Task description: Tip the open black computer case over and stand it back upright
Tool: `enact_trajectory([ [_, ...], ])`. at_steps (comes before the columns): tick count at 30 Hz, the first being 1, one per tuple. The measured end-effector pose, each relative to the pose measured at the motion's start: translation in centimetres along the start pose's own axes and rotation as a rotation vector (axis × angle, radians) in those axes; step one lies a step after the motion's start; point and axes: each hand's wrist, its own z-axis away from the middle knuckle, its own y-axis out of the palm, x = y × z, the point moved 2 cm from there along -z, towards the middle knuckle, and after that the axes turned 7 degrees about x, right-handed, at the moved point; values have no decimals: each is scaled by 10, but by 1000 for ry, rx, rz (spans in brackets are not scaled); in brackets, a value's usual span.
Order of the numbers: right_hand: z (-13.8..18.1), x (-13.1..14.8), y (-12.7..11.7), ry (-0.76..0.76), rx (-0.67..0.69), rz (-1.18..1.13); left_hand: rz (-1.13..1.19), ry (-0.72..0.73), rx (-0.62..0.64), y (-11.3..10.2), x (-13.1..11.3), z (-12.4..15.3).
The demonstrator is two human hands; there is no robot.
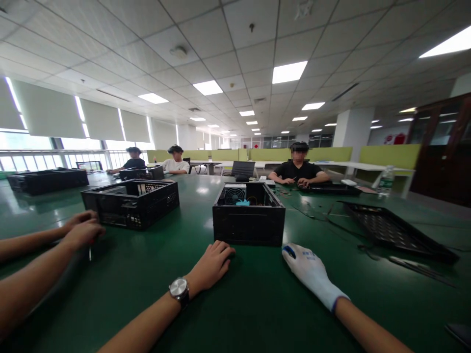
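Note:
A black computer case [248,223] lies on the green table straight ahead, its open top showing a fan and a light-blue piece inside. My left hand [211,267], bare and with a watch [179,288] at the wrist, rests palm down on the table just in front of the case's left corner, fingers stretched out and holding nothing. On the other side, my right hand [307,267] wears a white glove and is closed around a blue-and-black handle [289,251] near the case's right corner. The rest of that object is hidden by the glove.
At left, a co-worker's hands [83,230] hold a screwdriver by another open case [132,203]. A black panel [397,228] with cables lies at right, near a plastic bottle [386,181]. Across the table a person [300,171] handles small parts.

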Motion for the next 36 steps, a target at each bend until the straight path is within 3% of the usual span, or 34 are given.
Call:
enact_trajectory([
  [8, 0, -3, -7, -1, -29, -162, -186, 13, -72, -7, -15, -2],
  [12, -10, -18, -9, 81, -89, -284, -271, 13, -162, -35, -35, -40],
  [16, -17, -26, -9, 70, -125, -302, -326, -94, -269, -66, -44, -91],
  [20, -18, -27, -5, 48, -110, -310, -361, -215, -231, -77, -40, -123],
  [24, -22, -37, -2, 58, -123, -340, -360, -275, -163, -83, -40, -132],
  [30, -35, -73, -8, 11, -178, -448, -332, -285, -97, -96, -60, -108],
  [33, -39, -84, -11, -14, -208, -471, -314, -263, -91, -97, -82, -66],
  [36, -41, -86, -8, -40, -220, -414, -290, -235, -94, -97, -100, -3],
])
